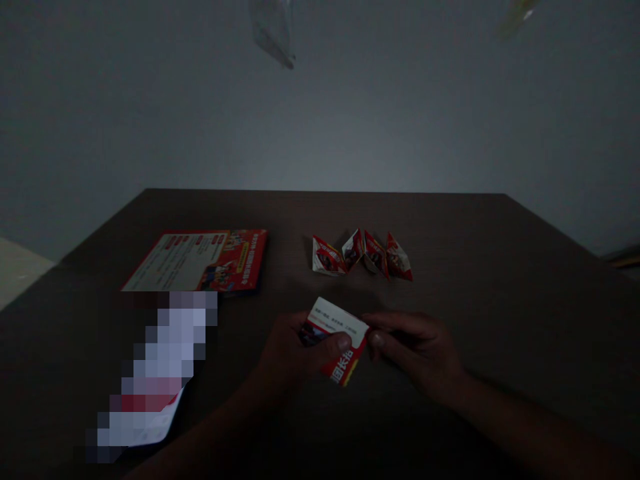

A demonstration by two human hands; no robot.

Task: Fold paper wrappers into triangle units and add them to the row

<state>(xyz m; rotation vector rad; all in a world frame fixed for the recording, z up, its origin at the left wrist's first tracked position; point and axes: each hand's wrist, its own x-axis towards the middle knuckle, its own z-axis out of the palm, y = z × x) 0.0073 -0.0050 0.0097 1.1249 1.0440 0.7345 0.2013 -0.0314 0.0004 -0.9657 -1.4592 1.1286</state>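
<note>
Low over the dark wooden table point(500, 267), a folded red and white paper piece point(336, 340) is held between both hands. My left hand point(295, 357) grips its left side, thumb pressed across the top. My right hand point(420, 350) pinches its right edge with closed fingers. Beyond the hands lies a row of several small folded red and white paper shapes point(363, 255), apart from both hands.
A red and white printed leaflet point(200, 260) lies flat at the left of the table. A blurred-out sheet point(155, 373) sits nearer me on the left. A pale wall rises behind the table's far edge. The scene is dim.
</note>
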